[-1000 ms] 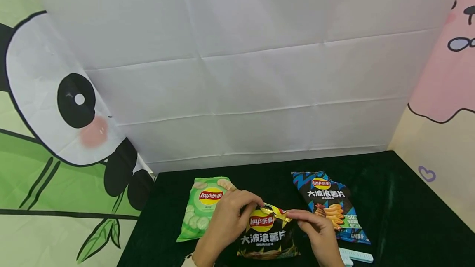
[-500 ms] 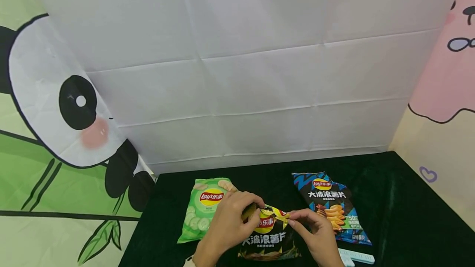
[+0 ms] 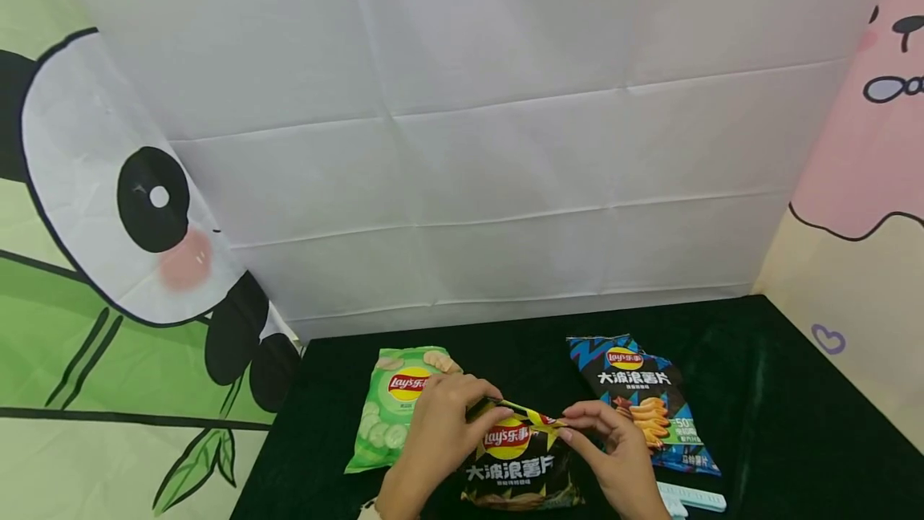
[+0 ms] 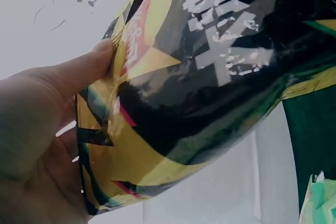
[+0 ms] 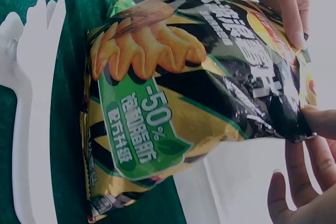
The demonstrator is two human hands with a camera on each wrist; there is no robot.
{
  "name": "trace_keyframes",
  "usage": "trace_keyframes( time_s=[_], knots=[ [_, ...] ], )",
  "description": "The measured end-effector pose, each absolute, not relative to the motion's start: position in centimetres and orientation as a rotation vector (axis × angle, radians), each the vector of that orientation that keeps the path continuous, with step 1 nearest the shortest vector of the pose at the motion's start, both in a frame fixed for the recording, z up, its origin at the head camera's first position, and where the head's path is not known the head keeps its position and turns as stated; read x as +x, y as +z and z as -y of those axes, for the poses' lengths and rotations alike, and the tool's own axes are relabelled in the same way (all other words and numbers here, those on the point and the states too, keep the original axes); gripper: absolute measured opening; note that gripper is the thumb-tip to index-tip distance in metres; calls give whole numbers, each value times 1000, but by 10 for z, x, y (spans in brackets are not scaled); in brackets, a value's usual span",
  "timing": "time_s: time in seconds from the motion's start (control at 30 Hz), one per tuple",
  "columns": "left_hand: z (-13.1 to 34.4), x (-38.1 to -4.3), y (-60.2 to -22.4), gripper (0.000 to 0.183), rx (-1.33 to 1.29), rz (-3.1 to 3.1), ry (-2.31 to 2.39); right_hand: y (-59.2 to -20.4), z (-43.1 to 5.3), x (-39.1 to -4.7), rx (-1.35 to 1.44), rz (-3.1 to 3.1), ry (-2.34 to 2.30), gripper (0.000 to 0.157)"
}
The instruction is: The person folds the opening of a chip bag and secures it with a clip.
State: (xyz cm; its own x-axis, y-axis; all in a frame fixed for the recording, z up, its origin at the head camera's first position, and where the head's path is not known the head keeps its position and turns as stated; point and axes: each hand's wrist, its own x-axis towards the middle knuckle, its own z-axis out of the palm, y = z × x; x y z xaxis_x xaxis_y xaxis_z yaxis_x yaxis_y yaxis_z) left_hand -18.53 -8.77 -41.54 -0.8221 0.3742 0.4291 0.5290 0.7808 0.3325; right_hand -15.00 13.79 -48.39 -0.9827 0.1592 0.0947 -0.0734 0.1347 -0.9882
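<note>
A black potato chip bag (image 3: 516, 476) with a yellow and red logo stands between my hands in the head view. My left hand (image 3: 443, 432) pinches its upper left edge, thumb on the printed front. At the upper right corner my right hand (image 3: 613, 452) pinches the gold rim between thumb and fingers. The top edge looks folded over. In the left wrist view the left thumb (image 4: 86, 69) presses on the bag's gold end. Both hands also show at that end in the right wrist view, where the bag (image 5: 220, 72) is puffed out.
A green chip bag (image 3: 397, 400) lies behind my left hand, partly covered by it. To the right lies a blue and black chip bag (image 3: 642, 400). Pale plastic pieces (image 3: 693, 497) lie beside my right hand on the dark green cloth (image 3: 743, 392). White fabric (image 3: 505, 143) hangs behind.
The bag's top edge has gone from standing up to lying lower and folded. My left hand shifted slightly, and its thumb lies further over the top. Both hands kept their grip.
</note>
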Motion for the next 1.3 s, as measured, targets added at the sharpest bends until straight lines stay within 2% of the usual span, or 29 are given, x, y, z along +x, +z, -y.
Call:
trace_keyframes(
  time_s=[0.33, 0.57, 0.73, 1.3],
  knots=[
    [89, -185, -419, 8, -622, 2597, -695, -478, -139, -151, -62, 2381, 1744, 27],
    [86, -184, -423, 9, -613, 2584, -720, -479, -138, -151, -93, 2339, 1774, 19],
    [85, -185, -425, 9, -619, 2568, -712, -483, -138, -148, -85, 2278, 1807, 19],
    [84, -190, -429, 10, -621, 2550, -696, -492, -178, -134, -390, 2563, 1585, 22]
  ],
)
